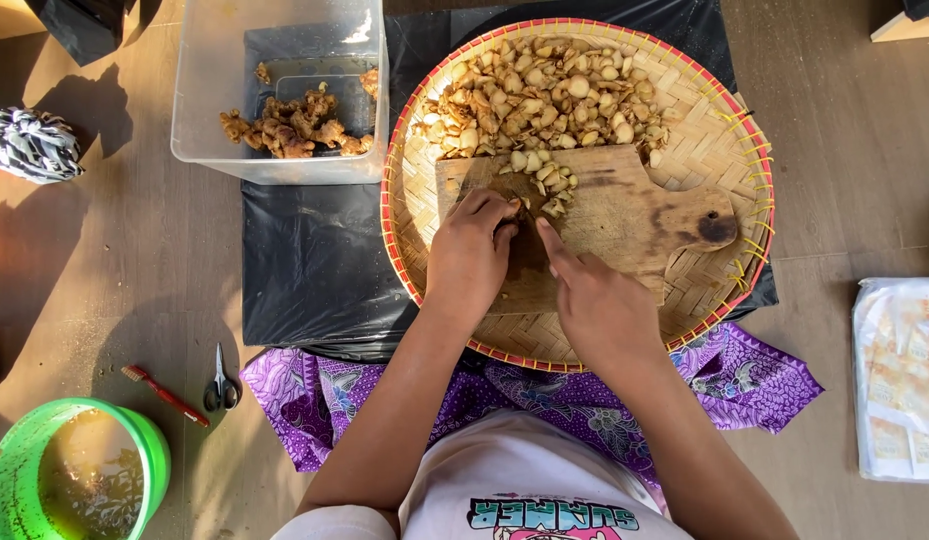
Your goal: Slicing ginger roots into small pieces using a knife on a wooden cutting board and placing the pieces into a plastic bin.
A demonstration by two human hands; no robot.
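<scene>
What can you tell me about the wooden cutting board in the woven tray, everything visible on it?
The wooden cutting board lies flat inside the round woven tray, handle end pointing right. It looks like worn brown wood with dark stains, darkest near the handle. A small heap of pale slices sits on its upper left part, beside the larger pile in the tray. The left hand and right hand rest on its left half, fingers meeting over a piece being cut.

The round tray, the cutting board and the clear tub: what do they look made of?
The round tray looks like woven bamboo or cane strips, matt tan, with a red-bound rim. The cutting board appears to be bare wood, worn, with visible grain and dark stains. The clear tub seems to be translucent plastic: its contents show through the slightly cloudy walls.
</scene>
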